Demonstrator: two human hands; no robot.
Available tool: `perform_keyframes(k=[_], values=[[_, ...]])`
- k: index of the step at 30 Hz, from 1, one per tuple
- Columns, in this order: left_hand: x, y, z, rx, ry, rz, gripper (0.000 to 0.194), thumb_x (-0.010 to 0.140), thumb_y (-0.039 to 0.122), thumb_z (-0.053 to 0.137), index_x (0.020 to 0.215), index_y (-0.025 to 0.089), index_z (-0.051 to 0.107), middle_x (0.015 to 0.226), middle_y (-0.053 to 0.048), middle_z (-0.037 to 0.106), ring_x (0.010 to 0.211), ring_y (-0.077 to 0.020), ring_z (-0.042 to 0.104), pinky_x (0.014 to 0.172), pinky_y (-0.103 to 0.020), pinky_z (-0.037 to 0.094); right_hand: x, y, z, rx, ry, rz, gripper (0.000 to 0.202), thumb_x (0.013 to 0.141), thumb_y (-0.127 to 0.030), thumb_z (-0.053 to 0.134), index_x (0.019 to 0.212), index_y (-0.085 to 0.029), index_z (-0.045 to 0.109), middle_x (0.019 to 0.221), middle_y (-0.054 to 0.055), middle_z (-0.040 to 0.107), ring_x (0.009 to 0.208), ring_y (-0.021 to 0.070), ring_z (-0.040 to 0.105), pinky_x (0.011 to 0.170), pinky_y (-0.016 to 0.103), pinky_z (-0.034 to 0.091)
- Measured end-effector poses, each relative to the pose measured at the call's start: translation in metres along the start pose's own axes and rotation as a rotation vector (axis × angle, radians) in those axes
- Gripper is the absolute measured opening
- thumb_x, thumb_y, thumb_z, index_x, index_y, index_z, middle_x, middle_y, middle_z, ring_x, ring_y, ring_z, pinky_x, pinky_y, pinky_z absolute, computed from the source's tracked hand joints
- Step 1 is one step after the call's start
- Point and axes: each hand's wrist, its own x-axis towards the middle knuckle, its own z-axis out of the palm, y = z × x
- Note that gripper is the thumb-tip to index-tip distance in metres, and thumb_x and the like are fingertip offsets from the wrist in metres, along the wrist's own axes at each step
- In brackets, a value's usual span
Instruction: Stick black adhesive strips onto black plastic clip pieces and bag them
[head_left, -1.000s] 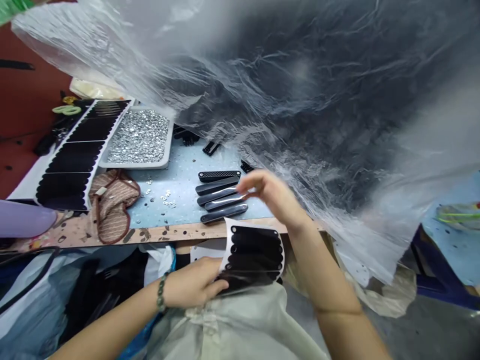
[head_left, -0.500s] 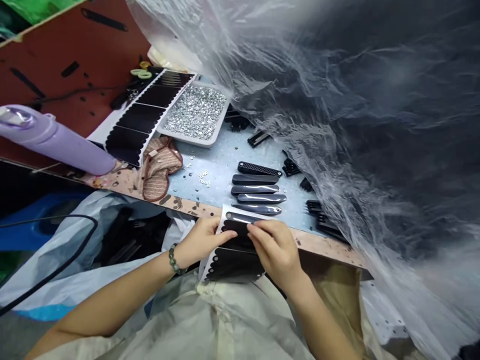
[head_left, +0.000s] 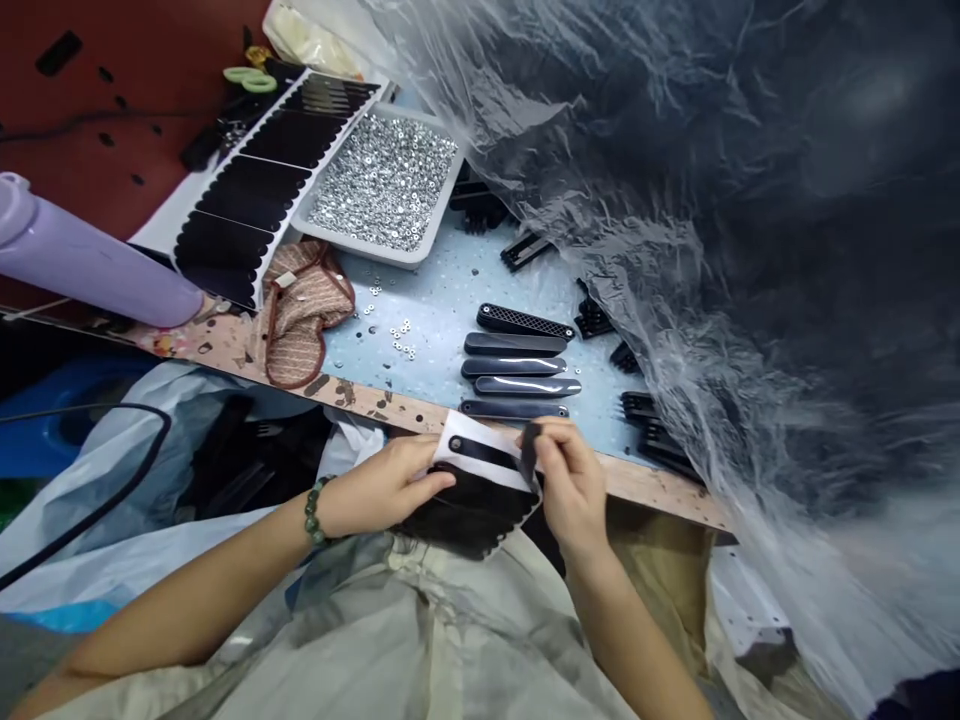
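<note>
My left hand [head_left: 386, 487] is closed on the left edge of a sheet of black stickers [head_left: 469, 515] with a white backing, held at the table's front edge. Between the thumb and fingers of my right hand [head_left: 576, 485] is a dark sticker strip [head_left: 529, 450], its end lifted and curled away from the sheet. Along the sheet's top the white backing lies bare around a black strip with a round hole. Just beyond, several glossy dark handle-shaped pieces [head_left: 527, 387] lie in a row, with one textured black piece [head_left: 525, 321] at the back.
A white tray of small metal nuts [head_left: 382, 180] stands at the back, beside another black sticker sheet [head_left: 247, 190]. Left are a brown cloth [head_left: 304, 320] and a purple bottle [head_left: 90, 260]. Clear plastic sheeting [head_left: 675, 250] hangs at the right over black parts [head_left: 656, 440].
My right hand has moved slightly right, lifting the dark sticker's end off the sheet. White backing now shows along the sheet's top. The camera view has shifted a little.
</note>
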Motion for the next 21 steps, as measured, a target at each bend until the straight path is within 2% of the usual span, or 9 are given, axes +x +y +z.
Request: perform_keyframes(k=[3,5,6,8,10,11,13,17,21], values=[[-0.004,-0.006,-0.014,0.147,-0.110,-0.152,0.017,0.088,0.028,0.051,0.094,0.019,0.064,0.094,-0.005,0.068,0.086,-0.0192,0.063,0.075,-0.025,0.045,0.020,0.008,-0.020,0.186,0.163,0.098,0.014,0.095,-0.033,0.042,0.090,-0.024,0.050,0.080,0.000,0.062,0.064,0.0126,0.059,0.070,0.032,0.052],[-0.006,-0.006,-0.028,0.262,-0.162,-0.250,0.023,0.084,0.039,0.057,0.079,0.019,0.064,0.076,-0.003,0.067,0.068,-0.0183,0.061,0.060,-0.024,0.042,0.040,0.014,-0.036,0.145,0.212,0.053,0.013,0.093,-0.035,0.047,0.090,-0.024,0.052,0.077,-0.001,0.061,0.064,0.0121,0.057,0.071,0.031,0.051],[-0.004,-0.004,-0.036,0.298,-0.139,-0.279,0.029,0.084,0.045,0.057,0.076,0.019,0.064,0.071,-0.002,0.065,0.063,-0.0175,0.059,0.057,-0.024,0.040,0.052,0.016,-0.044,0.083,0.218,0.026,0.013,0.092,-0.036,0.050,0.091,-0.023,0.054,0.079,0.000,0.061,0.068,0.0127,0.058,0.073,0.031,0.051],[0.006,0.002,-0.053,0.321,0.033,-0.266,0.035,0.087,0.051,0.051,0.083,0.020,0.064,0.076,-0.002,0.065,0.067,-0.0168,0.059,0.060,-0.024,0.041,0.075,0.021,-0.055,-0.071,0.190,-0.003,0.017,0.089,-0.038,0.055,0.095,-0.022,0.058,0.086,0.002,0.062,0.076,0.0146,0.060,0.074,0.031,0.051],[0.027,0.006,-0.067,0.285,0.263,-0.180,0.033,0.091,0.047,0.044,0.100,0.021,0.064,0.093,-0.004,0.065,0.081,-0.0165,0.061,0.070,-0.025,0.045,0.096,0.023,-0.059,-0.210,0.137,-0.033,0.020,0.087,-0.038,0.057,0.098,-0.022,0.061,0.090,0.003,0.063,0.079,0.0158,0.061,0.074,0.031,0.050],[0.041,0.006,-0.072,0.251,0.351,-0.128,0.033,0.092,0.043,0.043,0.109,0.021,0.062,0.103,-0.005,0.063,0.088,-0.0163,0.060,0.074,-0.026,0.046,0.106,0.022,-0.057,-0.273,0.108,-0.073,0.020,0.087,-0.037,0.057,0.098,-0.021,0.062,0.092,0.004,0.064,0.081,0.0165,0.061,0.075,0.032,0.050],[0.074,0.001,-0.079,0.165,0.425,-0.056,0.034,0.091,0.036,0.046,0.119,0.020,0.058,0.117,-0.007,0.058,0.094,-0.0157,0.060,0.079,-0.026,0.048,0.122,0.019,-0.049,-0.384,0.045,-0.196,0.016,0.087,-0.033,0.058,0.096,-0.022,0.064,0.095,0.005,0.064,0.087,0.0178,0.061,0.078,0.032,0.050],[0.133,-0.021,-0.082,0.071,0.381,-0.042,0.040,0.084,0.025,0.054,0.123,0.014,0.058,0.122,-0.011,0.056,0.083,-0.0135,0.061,0.083,-0.030,0.050,0.146,0.013,-0.025,-0.509,-0.121,-0.411,0.012,0.087,-0.026,0.058,0.095,-0.022,0.065,0.094,0.005,0.066,0.090,0.0189,0.062,0.083,0.034,0.049],[0.157,-0.040,-0.079,-0.083,0.327,-0.019,0.036,0.078,0.019,0.058,0.113,0.013,0.064,0.114,-0.010,0.063,0.083,-0.0150,0.063,0.084,-0.033,0.051,0.164,0.018,-0.007,-0.571,-0.266,-0.429,0.012,0.088,-0.023,0.056,0.097,-0.022,0.065,0.093,0.005,0.066,0.090,0.0195,0.062,0.083,0.034,0.049]])
